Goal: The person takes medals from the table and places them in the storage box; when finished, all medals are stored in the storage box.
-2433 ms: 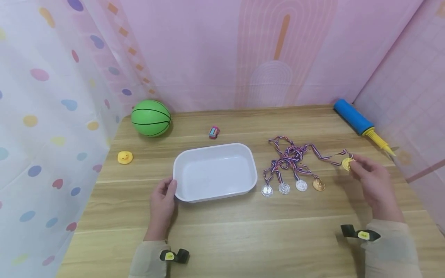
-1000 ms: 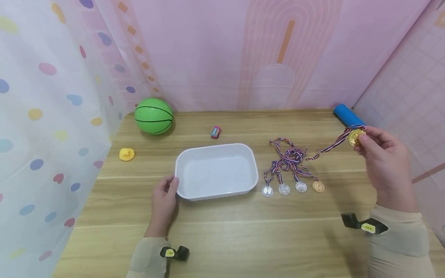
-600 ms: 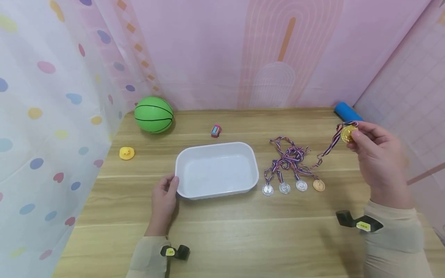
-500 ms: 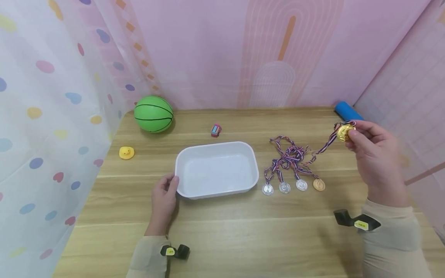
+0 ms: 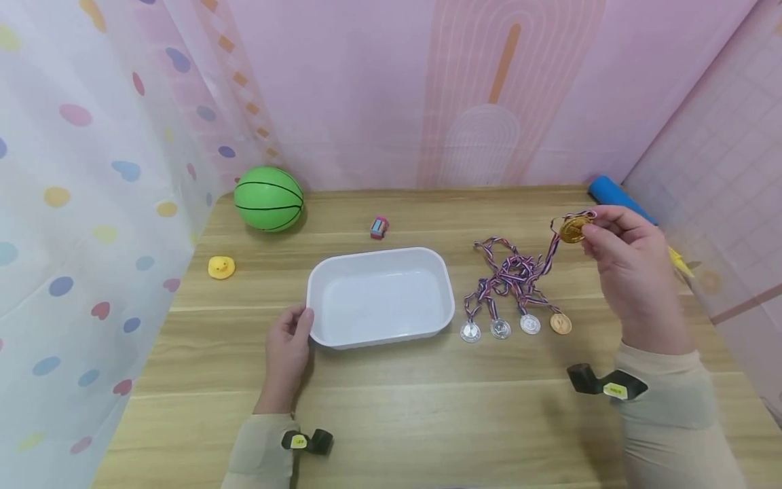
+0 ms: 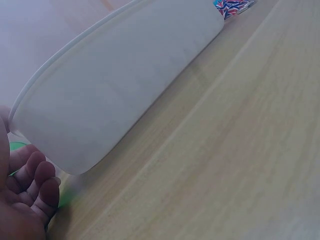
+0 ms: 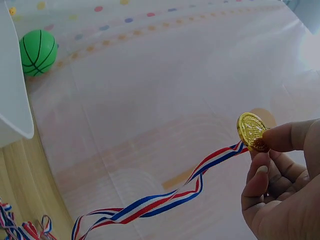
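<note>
My right hand [image 5: 632, 265] pinches a gold medal [image 5: 573, 229] between thumb and fingers, raised above the table. Its red, white and blue ribbon [image 7: 160, 201] trails down to a tangle of ribbons [image 5: 512, 273] on the wood. Below that tangle lie several medals in a row: silver medals [image 5: 500, 329] and, at the right end, a bronze-gold one [image 5: 560, 324]. A white plastic tray [image 5: 380, 299] with nothing in it stands left of them. At the tray's left end my left hand [image 5: 288, 350] grips the rim, thumb on top; the left wrist view shows its fingers curled by the outer wall.
A green ball [image 5: 269, 200] sits at the back left, with a yellow rubber duck [image 5: 221, 267] in front of it. Behind the tray is a small pink and blue object [image 5: 379, 227]. A blue and yellow pump [image 5: 620, 198] lies back right, partly behind my right hand.
My right hand lifted the gold medal off the table, then moved left with it toward the ribbon tangle, its ribbon trailing. The left hand has stayed at the tray's rim.
</note>
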`<action>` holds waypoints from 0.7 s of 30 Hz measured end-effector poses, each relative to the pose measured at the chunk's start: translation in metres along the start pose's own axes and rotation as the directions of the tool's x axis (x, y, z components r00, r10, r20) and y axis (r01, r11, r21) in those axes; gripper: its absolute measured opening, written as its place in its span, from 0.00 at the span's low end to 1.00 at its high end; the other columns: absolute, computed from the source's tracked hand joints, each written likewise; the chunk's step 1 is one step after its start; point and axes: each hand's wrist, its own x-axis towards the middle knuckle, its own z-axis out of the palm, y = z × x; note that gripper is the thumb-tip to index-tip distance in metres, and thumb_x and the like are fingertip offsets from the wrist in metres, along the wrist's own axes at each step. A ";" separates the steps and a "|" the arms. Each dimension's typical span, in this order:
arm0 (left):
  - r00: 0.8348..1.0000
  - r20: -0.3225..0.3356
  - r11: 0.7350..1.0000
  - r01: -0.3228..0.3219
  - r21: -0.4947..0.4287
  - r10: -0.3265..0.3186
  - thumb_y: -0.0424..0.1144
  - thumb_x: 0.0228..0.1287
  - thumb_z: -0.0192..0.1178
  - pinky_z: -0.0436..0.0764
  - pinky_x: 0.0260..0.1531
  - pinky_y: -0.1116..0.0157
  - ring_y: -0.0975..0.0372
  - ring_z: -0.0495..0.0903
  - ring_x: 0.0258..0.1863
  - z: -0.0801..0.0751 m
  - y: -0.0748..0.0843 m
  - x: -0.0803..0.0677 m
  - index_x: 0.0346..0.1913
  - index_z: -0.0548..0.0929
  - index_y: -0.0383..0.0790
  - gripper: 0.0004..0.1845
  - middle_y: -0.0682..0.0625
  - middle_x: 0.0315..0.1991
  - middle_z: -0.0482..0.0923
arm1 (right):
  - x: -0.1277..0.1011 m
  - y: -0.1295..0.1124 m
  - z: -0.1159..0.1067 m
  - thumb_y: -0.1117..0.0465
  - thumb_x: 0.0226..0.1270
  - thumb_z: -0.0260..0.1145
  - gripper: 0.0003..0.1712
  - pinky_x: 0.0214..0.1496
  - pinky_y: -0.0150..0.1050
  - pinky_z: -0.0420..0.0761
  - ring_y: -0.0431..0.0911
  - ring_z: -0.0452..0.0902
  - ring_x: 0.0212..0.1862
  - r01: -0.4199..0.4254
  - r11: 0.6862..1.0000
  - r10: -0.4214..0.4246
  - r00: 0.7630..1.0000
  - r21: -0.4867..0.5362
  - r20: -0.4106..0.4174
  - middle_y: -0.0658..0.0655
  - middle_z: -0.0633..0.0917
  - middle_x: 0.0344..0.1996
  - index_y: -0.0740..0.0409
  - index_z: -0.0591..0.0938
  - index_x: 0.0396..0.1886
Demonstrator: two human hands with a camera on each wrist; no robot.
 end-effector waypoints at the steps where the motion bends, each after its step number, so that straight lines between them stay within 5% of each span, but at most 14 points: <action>1: 1.000 0.001 1.000 0.000 0.001 0.000 0.49 0.71 0.53 0.75 0.39 0.77 0.60 0.74 0.41 0.000 0.000 0.000 0.52 0.78 0.32 0.21 0.42 0.43 0.78 | 0.000 0.000 0.003 0.78 0.60 0.64 0.06 0.31 0.29 0.77 0.44 0.73 0.29 -0.001 1.000 0.001 1.000 -0.008 0.010 0.58 0.82 0.31 0.70 0.81 0.37; 21: 1.000 0.004 1.000 0.006 0.001 -0.006 0.51 0.71 0.53 0.74 0.40 0.77 0.60 0.74 0.43 0.000 -0.004 0.002 0.53 0.78 0.33 0.23 0.43 0.44 0.78 | 0.004 0.014 0.037 0.75 0.64 0.62 0.06 0.36 0.29 0.78 0.44 0.75 0.33 -0.051 0.996 0.060 0.990 -0.077 0.127 0.57 0.83 0.33 0.68 0.82 0.38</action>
